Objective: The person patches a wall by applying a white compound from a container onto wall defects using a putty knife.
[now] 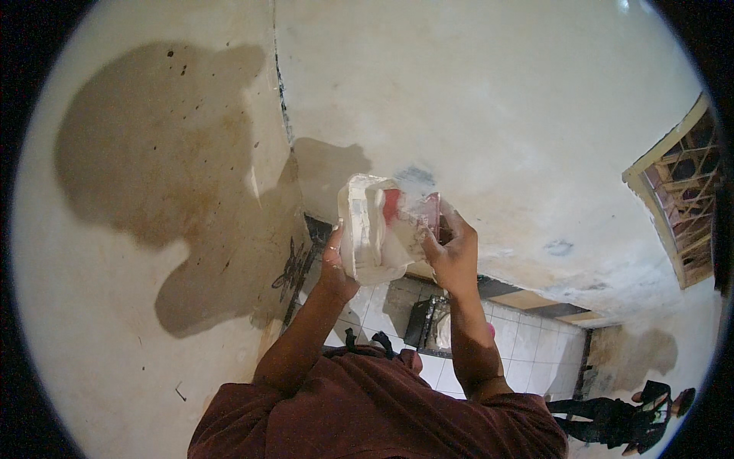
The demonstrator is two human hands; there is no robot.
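Observation:
Held up in front of the wall, a whitish, translucent plastic tub [352,252] is tilted so that its inside shows. White paste [373,229] coats its inner wall. My left hand [336,264] grips the tub's left side, its fingers closed around the edge. At the right of the tub, my right hand [456,252] pinches a flat red scraper [391,205] smeared with white paste. The scraper reaches over the tub's right part; whether it touches the tub I cannot tell. Some of the right fingers are hidden behind it.
Stained pale walls [489,99] meet at a dark-cracked corner. A wooden-framed lattice opening [680,199] is at right. Below are white floor tiles [527,340] and a black box-like thing [419,325] with something white. Another person [612,421] in dark clothes is at lower right.

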